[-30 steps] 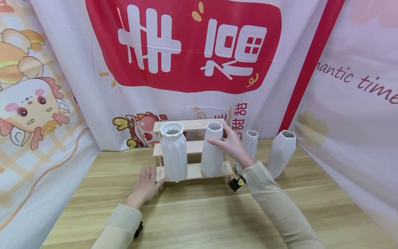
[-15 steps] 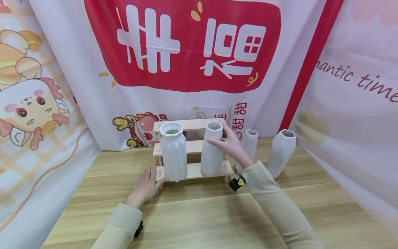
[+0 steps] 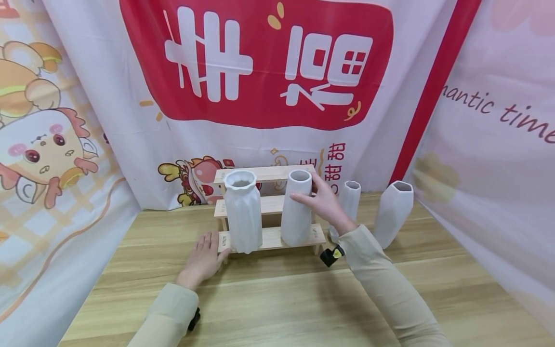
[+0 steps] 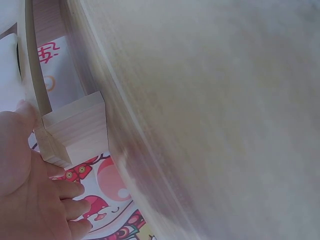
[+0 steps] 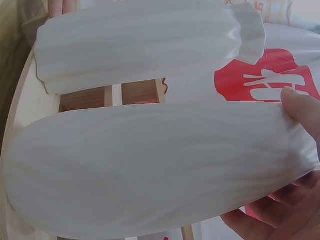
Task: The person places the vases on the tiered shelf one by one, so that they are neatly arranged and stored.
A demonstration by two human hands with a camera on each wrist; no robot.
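Observation:
A small three-tier wooden stand (image 3: 270,206) bears two white vases on its lowest shelf. On the right of that shelf is a smooth tapered vase (image 3: 297,212), its upper part gripped between the thumb and fingers of my right hand (image 3: 326,202). To its left stands a pleated vase (image 3: 244,217) with a wavy rim. My left hand (image 3: 201,258) lies at the left end of the lowest shelf, thumb touching its edge and the fingers extended beside it. In the right wrist view the tapered vase (image 5: 145,170) fills the middle, thumb on one side and fingers on the other.
Right of the stand, a slim white vase (image 3: 350,200) is partly hidden behind my right arm, and a faceted white vase (image 3: 393,212) stands farther right. Printed cloth (image 3: 269,144) hangs behind the wooden table (image 3: 277,299) and along both sides.

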